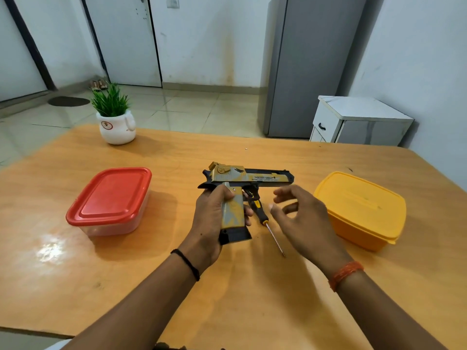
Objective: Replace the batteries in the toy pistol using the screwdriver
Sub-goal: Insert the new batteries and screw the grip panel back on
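Observation:
A gold, grey and black toy pistol (252,176) is held up over the middle of the table, barrel pointing right. My left hand (212,221) grips its grip, fingers wrapped round it, the black magazine base sticking out below. A screwdriver (265,222) with a black and yellow handle lies on the table just right of the grip, its thin shaft pointing toward me. My right hand (300,218) hovers above and right of the screwdriver, fingers loosely spread, holding nothing.
A clear box with a red lid (111,198) stands at the left, and a closed yellow box (361,208) at the right. A white pot with a green plant (116,122) sits at the far left of the wooden table (252,299).

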